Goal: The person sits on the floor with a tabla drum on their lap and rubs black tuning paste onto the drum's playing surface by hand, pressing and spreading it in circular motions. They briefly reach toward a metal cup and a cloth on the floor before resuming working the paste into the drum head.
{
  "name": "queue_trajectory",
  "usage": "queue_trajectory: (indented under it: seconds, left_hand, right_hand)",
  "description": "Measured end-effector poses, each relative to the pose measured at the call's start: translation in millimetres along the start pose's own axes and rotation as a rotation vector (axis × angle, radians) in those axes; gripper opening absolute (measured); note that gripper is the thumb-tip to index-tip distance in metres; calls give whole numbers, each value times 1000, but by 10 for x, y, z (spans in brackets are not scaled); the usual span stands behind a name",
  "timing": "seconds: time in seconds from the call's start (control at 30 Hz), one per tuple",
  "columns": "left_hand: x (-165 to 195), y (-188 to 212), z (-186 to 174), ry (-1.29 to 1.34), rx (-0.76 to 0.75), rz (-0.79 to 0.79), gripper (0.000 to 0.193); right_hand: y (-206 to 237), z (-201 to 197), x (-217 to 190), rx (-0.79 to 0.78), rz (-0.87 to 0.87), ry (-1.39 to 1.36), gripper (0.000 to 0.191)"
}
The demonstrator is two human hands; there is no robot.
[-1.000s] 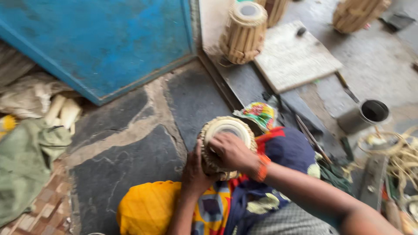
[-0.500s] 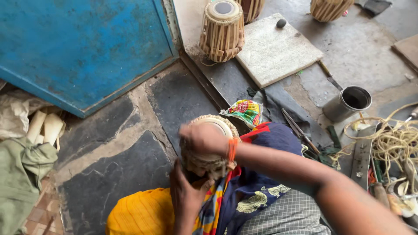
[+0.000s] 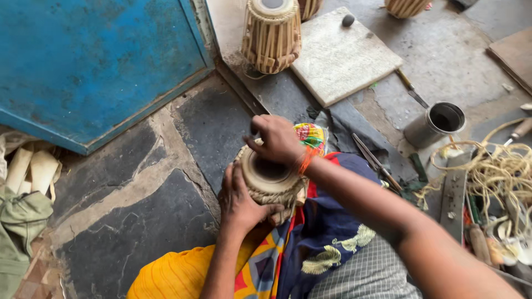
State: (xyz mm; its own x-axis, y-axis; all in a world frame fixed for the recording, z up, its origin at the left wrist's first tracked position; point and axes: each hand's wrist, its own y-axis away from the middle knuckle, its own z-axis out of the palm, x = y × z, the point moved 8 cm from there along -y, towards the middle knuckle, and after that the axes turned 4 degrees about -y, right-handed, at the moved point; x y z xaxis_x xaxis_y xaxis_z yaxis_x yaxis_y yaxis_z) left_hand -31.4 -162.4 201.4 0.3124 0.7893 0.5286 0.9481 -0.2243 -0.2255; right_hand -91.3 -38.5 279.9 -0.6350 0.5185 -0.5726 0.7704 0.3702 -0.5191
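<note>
While the left hand [image 3: 239,200] wraps its fingers around the side of a small drum [image 3: 270,180] resting in the lap on bright patterned cloth [image 3: 310,243], the right hand [image 3: 275,138] lies over the drum's far rim, fingers curled down onto the skin. A second, strapped drum [image 3: 271,34] stands on the stone floor [image 3: 127,221] beside a pale stone slab [image 3: 343,58]. A metal cup [image 3: 435,123] and a tangle of cord [image 3: 499,171] lie to the right.

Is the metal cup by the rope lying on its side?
No, the metal cup stands upright, its open mouth facing up, beside the rope.
</note>
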Motion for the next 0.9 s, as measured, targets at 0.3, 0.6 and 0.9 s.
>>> queue_trajectory:
  seconds: [0.3,0.6,0.9]
  left_hand:
    - [234,-207,142,-24,-29,-56,142]
    - [388,-164,119,-12,32,16,144]
    - [370,-131,163,-50,14,-1,142]
  right_hand:
    - [76,-196,263,3,135,17,29]
    - [328,-147,624,22,133,61,25]
    - [330,-215,543,2,195,44,21]
